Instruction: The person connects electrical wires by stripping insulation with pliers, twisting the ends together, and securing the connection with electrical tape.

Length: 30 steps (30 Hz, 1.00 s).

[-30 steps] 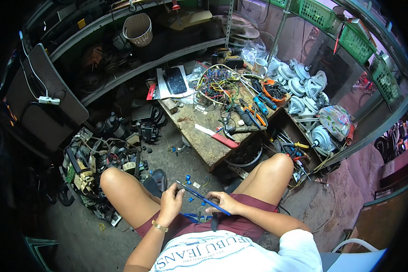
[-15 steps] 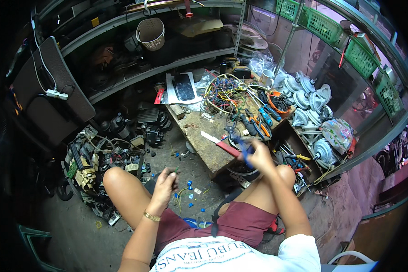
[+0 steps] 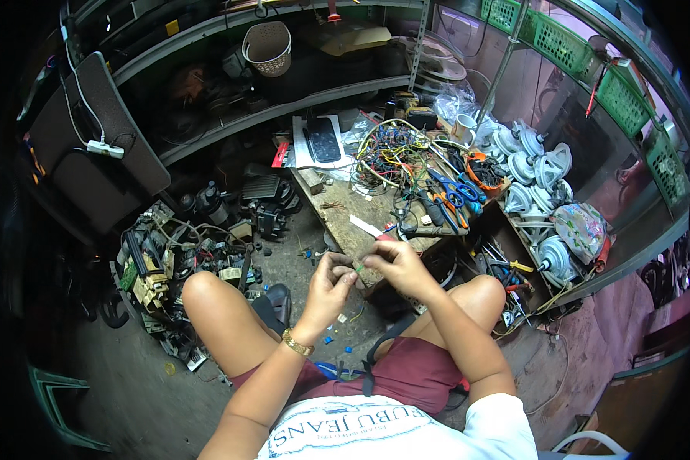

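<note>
In front of the bench's near corner, my left hand (image 3: 333, 284) and my right hand (image 3: 397, 267) are close together, fingers pinched. A tiny green piece, apparently a wire (image 3: 359, 269), shows between their fingertips; its ends are too small to make out. Just beyond my right hand, a knife (image 3: 366, 225) with a pale blade and red handle lies on the wooden bench (image 3: 337, 218), its handle partly hidden. Blue-handled scissors (image 3: 456, 192) rest beside pliers (image 3: 438, 211) at the bench's right. Behind them is a tangled heap of coloured wires (image 3: 391, 157).
Scrap electronic parts (image 3: 149, 268) pile up on the floor at left. White plastic pulley-like wheels (image 3: 537, 165) crowd the right, above an open drawer of tools (image 3: 506, 268). A dark phone (image 3: 323, 140) and a mug (image 3: 463, 129) stand at the back. Small blue bits (image 3: 328, 340) litter the floor.
My right hand has let go of the blue scissors, which now lie on the bench by the pliers. It has moved left to meet my left hand, which has shifted right and up.
</note>
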Motion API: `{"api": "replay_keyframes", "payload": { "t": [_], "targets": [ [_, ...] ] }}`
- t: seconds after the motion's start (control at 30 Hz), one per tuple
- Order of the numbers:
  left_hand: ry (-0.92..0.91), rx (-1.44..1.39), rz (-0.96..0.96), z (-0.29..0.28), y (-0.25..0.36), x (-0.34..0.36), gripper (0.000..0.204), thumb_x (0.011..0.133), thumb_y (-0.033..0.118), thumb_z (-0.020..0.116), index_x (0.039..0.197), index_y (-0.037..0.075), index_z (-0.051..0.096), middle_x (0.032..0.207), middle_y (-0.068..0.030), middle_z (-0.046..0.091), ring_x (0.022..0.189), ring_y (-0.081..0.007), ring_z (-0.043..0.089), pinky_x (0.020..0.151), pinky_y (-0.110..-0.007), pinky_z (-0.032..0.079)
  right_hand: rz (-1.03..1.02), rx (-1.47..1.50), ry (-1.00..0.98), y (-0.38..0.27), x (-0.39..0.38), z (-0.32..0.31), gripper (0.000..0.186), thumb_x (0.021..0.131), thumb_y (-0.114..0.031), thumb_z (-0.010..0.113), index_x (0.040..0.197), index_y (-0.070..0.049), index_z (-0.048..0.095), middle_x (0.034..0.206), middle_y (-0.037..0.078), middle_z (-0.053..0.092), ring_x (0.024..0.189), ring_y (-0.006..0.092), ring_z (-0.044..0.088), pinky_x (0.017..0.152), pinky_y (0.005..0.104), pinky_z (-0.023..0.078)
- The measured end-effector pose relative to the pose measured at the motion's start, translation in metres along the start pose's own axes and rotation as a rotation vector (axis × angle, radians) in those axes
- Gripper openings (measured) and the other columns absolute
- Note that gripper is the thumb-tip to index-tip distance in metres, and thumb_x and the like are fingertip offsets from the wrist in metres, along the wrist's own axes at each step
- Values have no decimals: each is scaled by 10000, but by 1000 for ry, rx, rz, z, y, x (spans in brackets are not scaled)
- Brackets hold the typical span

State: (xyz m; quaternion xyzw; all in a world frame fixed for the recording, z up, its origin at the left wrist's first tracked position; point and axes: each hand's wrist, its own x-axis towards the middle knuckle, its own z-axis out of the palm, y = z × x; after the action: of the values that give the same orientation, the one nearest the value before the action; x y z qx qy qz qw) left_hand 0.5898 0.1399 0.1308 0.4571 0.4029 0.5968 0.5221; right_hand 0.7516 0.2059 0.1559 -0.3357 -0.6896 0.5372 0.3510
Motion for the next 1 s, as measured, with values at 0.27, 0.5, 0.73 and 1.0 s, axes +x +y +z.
{"api": "replay_keyframes", "payload": {
  "t": [0.27,0.5,0.73,1.0],
  "targets": [
    [-211,317,-187,-17,7,-19,181,913,112,521,1014,0,621,679,-9,579,627,-45,489,553,-213,403,-185,-410,65,-12,-12,-10,123,787,-92,654,768,1,575,666,66,577,632,142,544,577,290,430],
    [-34,962,-33,-23,-5,-18,180,889,166,519,943,67,660,727,-186,621,673,-337,614,581,-405,454,-558,-996,97,-10,-4,-7,184,759,-141,668,726,-27,527,710,116,553,667,295,564,589,391,448],
    [114,269,-210,-41,-43,-19,148,934,128,489,1010,23,560,609,37,424,547,-55,395,497,-239,328,-103,-1062,241,85,41,-22,162,816,-107,595,925,12,583,925,190,611,806,361,567,691,403,470],
    [148,197,-192,-46,-26,-21,191,934,143,501,1013,24,628,623,56,420,564,-35,353,497,-220,296,-37,-1196,357,116,42,-12,232,726,-4,585,958,-7,591,1027,166,565,914,315,553,703,399,460]
  ]
}}
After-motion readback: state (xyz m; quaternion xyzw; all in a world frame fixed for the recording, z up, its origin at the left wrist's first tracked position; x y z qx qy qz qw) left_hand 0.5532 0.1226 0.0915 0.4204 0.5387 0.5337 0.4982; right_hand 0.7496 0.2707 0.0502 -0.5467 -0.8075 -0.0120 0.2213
